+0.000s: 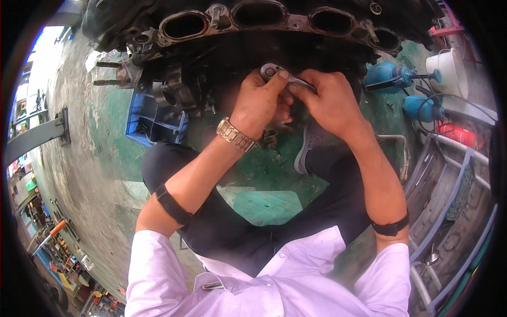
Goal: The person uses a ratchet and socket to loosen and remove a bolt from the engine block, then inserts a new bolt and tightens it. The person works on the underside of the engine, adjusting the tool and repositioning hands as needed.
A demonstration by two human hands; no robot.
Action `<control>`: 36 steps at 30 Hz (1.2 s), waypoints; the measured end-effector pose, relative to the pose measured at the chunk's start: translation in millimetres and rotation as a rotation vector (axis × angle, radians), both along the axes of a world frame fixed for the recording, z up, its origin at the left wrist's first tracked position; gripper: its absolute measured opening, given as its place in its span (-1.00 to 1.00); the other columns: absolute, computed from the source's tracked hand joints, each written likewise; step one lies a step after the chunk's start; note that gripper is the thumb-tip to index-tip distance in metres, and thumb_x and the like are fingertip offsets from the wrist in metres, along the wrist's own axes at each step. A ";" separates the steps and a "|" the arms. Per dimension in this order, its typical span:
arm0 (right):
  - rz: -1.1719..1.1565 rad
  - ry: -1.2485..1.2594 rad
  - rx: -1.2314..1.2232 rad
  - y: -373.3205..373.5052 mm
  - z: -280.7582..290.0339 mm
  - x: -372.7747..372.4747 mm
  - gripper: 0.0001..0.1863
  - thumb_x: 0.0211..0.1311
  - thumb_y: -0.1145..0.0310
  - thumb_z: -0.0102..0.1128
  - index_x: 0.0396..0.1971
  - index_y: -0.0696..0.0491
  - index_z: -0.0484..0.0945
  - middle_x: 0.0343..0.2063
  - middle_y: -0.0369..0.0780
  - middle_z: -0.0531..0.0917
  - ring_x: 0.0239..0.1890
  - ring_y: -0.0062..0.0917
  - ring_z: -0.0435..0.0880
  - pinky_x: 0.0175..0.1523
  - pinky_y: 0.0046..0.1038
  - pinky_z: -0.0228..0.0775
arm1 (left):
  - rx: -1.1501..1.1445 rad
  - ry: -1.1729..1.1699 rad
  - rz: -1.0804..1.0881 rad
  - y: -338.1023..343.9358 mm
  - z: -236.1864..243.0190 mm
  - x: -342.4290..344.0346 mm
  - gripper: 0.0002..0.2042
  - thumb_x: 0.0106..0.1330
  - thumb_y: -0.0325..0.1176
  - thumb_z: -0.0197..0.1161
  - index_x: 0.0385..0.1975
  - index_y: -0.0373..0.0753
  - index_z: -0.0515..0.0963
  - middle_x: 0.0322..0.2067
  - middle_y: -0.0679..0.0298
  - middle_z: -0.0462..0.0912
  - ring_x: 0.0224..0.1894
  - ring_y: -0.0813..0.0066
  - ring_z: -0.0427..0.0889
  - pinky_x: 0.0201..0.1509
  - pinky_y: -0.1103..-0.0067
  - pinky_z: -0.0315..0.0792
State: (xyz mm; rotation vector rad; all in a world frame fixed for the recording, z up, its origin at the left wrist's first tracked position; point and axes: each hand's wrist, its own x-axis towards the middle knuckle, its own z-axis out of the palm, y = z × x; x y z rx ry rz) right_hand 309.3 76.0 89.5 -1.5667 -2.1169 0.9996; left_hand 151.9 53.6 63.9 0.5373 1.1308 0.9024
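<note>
A metal ratchet wrench [271, 71] lies between my two hands, close against the dark engine [222, 39]. My left hand [259, 100] is closed round its round head, thumb on top. The handle slants to the right, where my right hand [330, 98] grips it with bent fingers. Whatever the ratchet's underside meets is hidden by my left hand. Above my hands, the engine's upper face shows a row of oval ports [259, 14] with bolts standing between them. A bracket with two studs [113, 75] juts out at the engine's left.
On the green floor at left sits a blue divided tray [153, 124]. Blue bottle-like containers [388, 76], a white bucket [455, 71] and a metal rack [449, 179] stand at right. Between my legs is a green stool [266, 206]. Tools crowd the shelves [53, 238] at far left.
</note>
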 end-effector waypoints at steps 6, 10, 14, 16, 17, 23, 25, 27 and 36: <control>-0.007 0.070 -0.008 0.9 -2.6 1.7 -0.79 0.06 0.27 0.18 -0.44 0.12 0.60 -0.60 -0.02 0.58 -0.50 -0.12 0.58 -0.41 -0.25 0.39 | 0.051 -0.057 -0.074 2.9 -2.7 -4.7 -0.79 0.32 -0.33 0.07 -0.30 -0.39 0.32 -0.59 0.20 0.52 -0.68 0.52 0.50 -0.60 0.55 0.54; 0.006 0.099 0.005 1.0 -5.2 3.6 -0.83 0.10 0.39 0.15 -0.42 0.21 0.57 -0.70 -0.09 0.51 -0.67 -0.56 0.42 -0.49 -0.50 0.27 | 0.082 -0.028 -0.110 3.1 -0.4 -5.0 -0.81 0.33 -0.39 0.06 -0.28 -0.40 0.28 -0.56 0.18 0.52 -0.65 0.50 0.52 -0.57 0.54 0.56; 0.013 0.121 0.002 1.9 -7.1 6.2 -0.82 0.12 0.39 0.14 -0.42 0.22 0.57 -0.69 -0.11 0.51 -0.66 -0.61 0.40 -0.48 -0.51 0.27 | 0.103 -0.016 -0.140 3.9 1.9 -6.0 -0.83 0.33 -0.42 0.05 -0.28 -0.40 0.27 -0.54 0.17 0.53 -0.63 0.49 0.53 -0.54 0.53 0.57; 0.012 0.137 -0.003 2.6 -7.3 6.6 -0.82 0.13 0.39 0.14 -0.42 0.21 0.57 -0.70 -0.11 0.51 -0.66 -0.62 0.39 -0.49 -0.51 0.27 | 0.115 -0.002 -0.159 4.8 2.4 -6.7 -0.83 0.34 -0.44 0.05 -0.27 -0.40 0.26 -0.52 0.17 0.53 -0.62 0.49 0.53 -0.53 0.53 0.57; 0.017 0.137 0.006 2.8 -7.1 6.7 -0.82 0.12 0.39 0.15 -0.42 0.21 0.57 -0.69 -0.11 0.52 -0.66 -0.62 0.39 -0.49 -0.51 0.27 | 0.117 -0.008 -0.164 5.3 2.7 -7.0 -0.83 0.33 -0.43 0.06 -0.27 -0.40 0.26 -0.52 0.17 0.53 -0.62 0.49 0.54 -0.53 0.53 0.57; 0.015 0.069 0.104 2.5 -2.4 10.8 -0.83 0.06 0.35 0.22 -0.43 0.15 0.60 -0.62 -0.09 0.58 -0.60 -0.39 0.52 -0.46 -0.43 0.33 | 0.200 0.076 -0.179 4.6 6.7 -8.2 -0.77 0.33 -0.30 0.10 -0.28 -0.40 0.42 -0.51 0.18 0.59 -0.60 0.54 0.57 -0.61 0.70 0.42; 0.021 0.061 0.200 2.2 -2.7 11.9 -0.85 0.00 0.31 0.24 -0.49 0.08 0.60 -0.58 -0.11 0.60 -0.50 -0.19 0.59 -0.43 -0.29 0.38 | 0.177 0.067 -0.196 4.4 7.9 -13.7 -0.73 0.29 -0.31 0.17 -0.24 -0.41 0.35 -0.47 0.16 0.55 -0.55 0.51 0.57 -0.46 0.63 0.53; 0.032 0.051 0.290 2.7 -4.2 12.0 -0.87 -0.03 0.32 0.25 -0.50 0.06 0.60 -0.56 -0.14 0.60 -0.49 -0.20 0.59 -0.43 -0.29 0.39 | 0.093 -0.006 -0.136 5.6 5.2 -13.7 -0.71 0.31 -0.26 0.15 -0.24 -0.41 0.35 -0.46 0.16 0.55 -0.54 0.49 0.58 -0.45 0.61 0.54; 0.053 -0.004 0.303 7.3 -6.5 12.5 -0.88 -0.04 0.32 0.25 -0.49 0.03 0.61 -0.55 -0.16 0.60 -0.48 -0.21 0.58 -0.42 -0.30 0.39 | 0.017 -0.192 -0.094 12.7 -10.9 -18.7 -0.75 0.33 -0.28 0.10 -0.26 -0.39 0.36 -0.45 0.14 0.54 -0.51 0.39 0.60 -0.36 0.50 0.56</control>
